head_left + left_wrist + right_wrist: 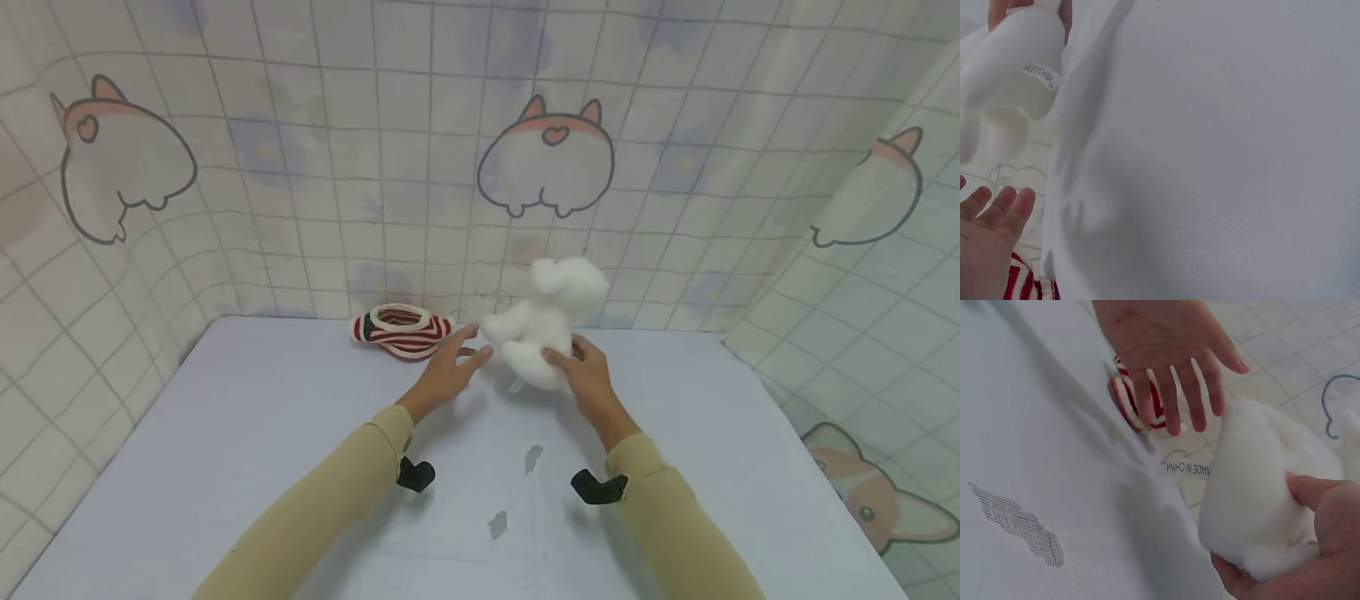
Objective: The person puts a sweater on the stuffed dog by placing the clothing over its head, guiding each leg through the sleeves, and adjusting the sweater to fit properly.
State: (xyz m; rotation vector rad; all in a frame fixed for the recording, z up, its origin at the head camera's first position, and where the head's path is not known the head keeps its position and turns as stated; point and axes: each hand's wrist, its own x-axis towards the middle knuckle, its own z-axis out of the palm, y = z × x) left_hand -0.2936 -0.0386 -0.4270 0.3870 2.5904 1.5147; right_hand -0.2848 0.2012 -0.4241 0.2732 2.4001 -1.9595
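Note:
A white plush toy animal (566, 287) is held up over the far part of the table, tilted, with its head toward the upper right. My right hand (590, 379) grips its lower body, thumb on the near side and fingers behind. A small "MADE IN CHINA" label (1186, 468) sticks out from the plush. My left hand (446, 371) is spread at the toy's left side, fingers extended and holding nothing. Just beyond that hand lies a red-and-white striped knitted garment (411, 340), its round, white-edged opening facing up; a small toy sweater by its look.
The table (262, 450) has a white cover with two grey worn patches (533, 458). Directly behind its far edge hangs a tile-patterned curtain (420, 142) with cartoon corgis, which also closes in both sides. A black mount (600, 487) sticks out from each sleeve.

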